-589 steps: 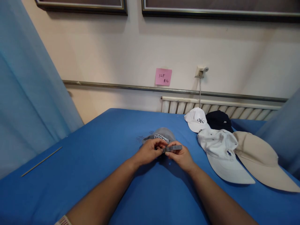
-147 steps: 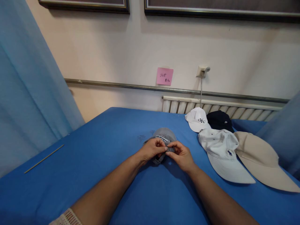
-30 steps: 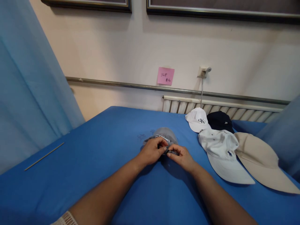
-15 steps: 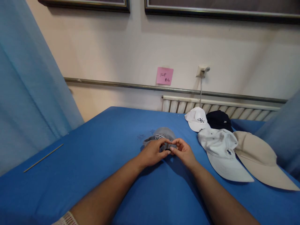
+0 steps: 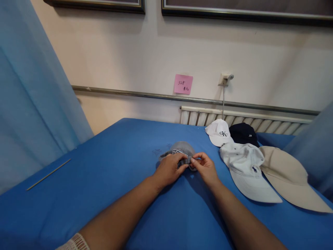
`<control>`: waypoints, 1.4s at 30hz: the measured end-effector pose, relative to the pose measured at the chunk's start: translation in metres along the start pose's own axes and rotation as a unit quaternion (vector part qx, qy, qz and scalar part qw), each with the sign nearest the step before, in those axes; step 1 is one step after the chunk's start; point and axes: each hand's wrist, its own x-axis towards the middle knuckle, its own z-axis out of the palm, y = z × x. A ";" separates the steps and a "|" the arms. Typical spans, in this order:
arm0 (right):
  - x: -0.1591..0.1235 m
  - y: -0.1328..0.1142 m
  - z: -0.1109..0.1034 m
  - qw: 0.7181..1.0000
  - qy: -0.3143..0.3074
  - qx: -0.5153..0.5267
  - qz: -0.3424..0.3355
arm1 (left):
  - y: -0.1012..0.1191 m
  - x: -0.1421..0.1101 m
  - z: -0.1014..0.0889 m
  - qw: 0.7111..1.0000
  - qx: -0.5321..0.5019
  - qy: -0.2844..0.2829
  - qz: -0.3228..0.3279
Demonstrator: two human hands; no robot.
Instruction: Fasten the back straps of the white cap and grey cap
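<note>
A grey baseball cap (image 5: 183, 146) with white lettering lies on the blue-covered table (image 5: 109, 152), its strap side toward me. My left hand (image 5: 170, 168) is closed on the strap's left part, thumb and fingers bent around the band. At the other end of the strap (image 5: 185, 161), my right hand (image 5: 205, 167) pinches it between thumb and forefinger. Part of the cap is hidden behind my hands, and the small fastening detail cannot be made out.
To the right lie a white cap (image 5: 218, 132), a dark navy cap (image 5: 243, 133), a pale cap with a small logo (image 5: 244, 166) and a beige cap (image 5: 286, 166). A thin stick (image 5: 48, 174) rests at left. Behind are a radiator (image 5: 247, 119) and rail (image 5: 145, 95).
My right fingers have shifted slightly on the strap, and their tips are now a little farther from my left fingertips. The cap stays in about the same place.
</note>
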 end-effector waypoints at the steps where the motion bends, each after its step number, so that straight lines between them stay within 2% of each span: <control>1: 0.000 0.000 0.000 1.000 0.006 0.001 0.003 | 0.000 0.000 0.000 1.000 -0.002 0.001 -0.001; 10: 0.002 0.000 -0.001 0.999 0.018 0.026 0.014 | 0.000 -0.001 0.002 1.000 -0.013 0.002 -0.003; 22: -0.001 -0.007 0.000 1.000 -0.028 0.003 0.006 | 0.002 -0.002 0.000 1.000 0.010 0.009 -0.024; 32: 0.002 0.000 -0.002 1.000 -0.001 0.014 0.007 | 0.003 -0.003 0.001 1.000 -0.006 -0.012 -0.008; 39: -0.003 -0.006 -0.002 0.995 -0.060 -0.074 0.017 | 0.002 -0.003 0.005 0.999 -0.029 -0.023 0.012; 42: -0.004 -0.006 -0.001 0.994 -0.076 -0.075 0.024 | 0.000 -0.003 0.007 0.999 -0.039 -0.024 0.014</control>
